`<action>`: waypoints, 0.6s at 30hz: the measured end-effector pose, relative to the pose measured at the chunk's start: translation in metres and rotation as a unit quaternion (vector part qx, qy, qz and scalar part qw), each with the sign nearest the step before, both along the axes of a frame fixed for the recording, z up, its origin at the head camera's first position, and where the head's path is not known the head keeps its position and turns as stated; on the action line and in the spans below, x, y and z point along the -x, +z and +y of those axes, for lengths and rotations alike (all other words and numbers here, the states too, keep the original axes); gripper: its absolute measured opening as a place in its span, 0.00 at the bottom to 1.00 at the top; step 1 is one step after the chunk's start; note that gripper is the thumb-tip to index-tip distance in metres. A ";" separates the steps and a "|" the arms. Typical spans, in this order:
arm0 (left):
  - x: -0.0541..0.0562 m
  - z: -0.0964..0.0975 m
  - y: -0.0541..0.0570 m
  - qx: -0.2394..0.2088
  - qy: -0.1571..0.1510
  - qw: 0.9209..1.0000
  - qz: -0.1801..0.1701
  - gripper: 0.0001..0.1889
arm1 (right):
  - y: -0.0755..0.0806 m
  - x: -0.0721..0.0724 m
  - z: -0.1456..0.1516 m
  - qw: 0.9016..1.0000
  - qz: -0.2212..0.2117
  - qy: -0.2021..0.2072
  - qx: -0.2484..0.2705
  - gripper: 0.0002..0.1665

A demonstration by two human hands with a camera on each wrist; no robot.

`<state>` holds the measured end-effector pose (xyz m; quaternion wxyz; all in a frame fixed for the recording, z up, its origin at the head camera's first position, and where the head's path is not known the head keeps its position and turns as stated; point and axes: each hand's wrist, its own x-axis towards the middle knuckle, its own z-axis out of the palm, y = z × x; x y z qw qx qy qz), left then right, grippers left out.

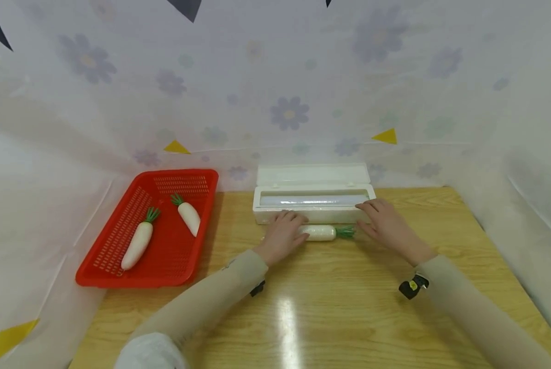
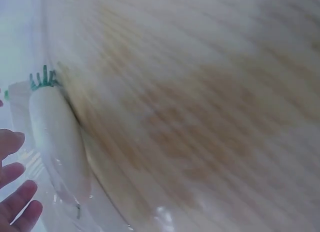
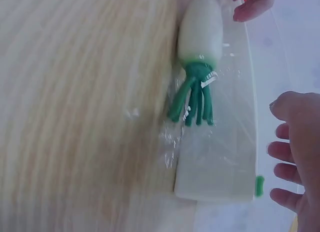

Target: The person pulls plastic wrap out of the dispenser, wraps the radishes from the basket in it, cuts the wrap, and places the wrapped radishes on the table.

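A white radish (image 1: 321,233) with green stalks, under clear plastic film (image 3: 170,142), lies along the front of a white box (image 1: 314,215). The box's lid (image 1: 312,175) stands up, and a pale roll (image 1: 314,200) of film lies inside. My left hand (image 1: 282,236) is over the radish's left part, its fingers by the box's front edge and hiding that end. Beyond the stalks, my right hand (image 1: 388,225) reaches to the box's right front corner with fingers extended. In the right wrist view, a small green piece (image 3: 259,186) sits on the box edge near those fingers.
To the left stands a red basket (image 1: 193,277) with two more white radishes, one on its left side (image 1: 138,246) and one on its right (image 1: 189,218). A wooden table (image 1: 340,307) lies underneath, and a pale flowered sheet (image 1: 238,102) hangs behind and at the sides.
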<state>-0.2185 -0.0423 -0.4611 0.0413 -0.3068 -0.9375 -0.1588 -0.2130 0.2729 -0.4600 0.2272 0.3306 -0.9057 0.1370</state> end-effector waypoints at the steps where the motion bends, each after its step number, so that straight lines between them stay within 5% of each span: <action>1: 0.001 0.003 0.002 -0.002 -0.002 1.000 0.004 0.20 | 0.001 0.001 0.003 1.000 0.002 -0.008 0.005 0.27; 10: 0.006 0.041 0.017 -0.003 -0.021 0.999 0.025 0.19 | -0.003 0.011 0.025 0.993 -0.057 -0.094 0.041 0.32; 18: 0.020 0.079 0.028 -0.005 -0.023 1.000 0.010 0.20 | -0.012 0.020 0.034 0.972 -0.169 -0.137 0.083 0.48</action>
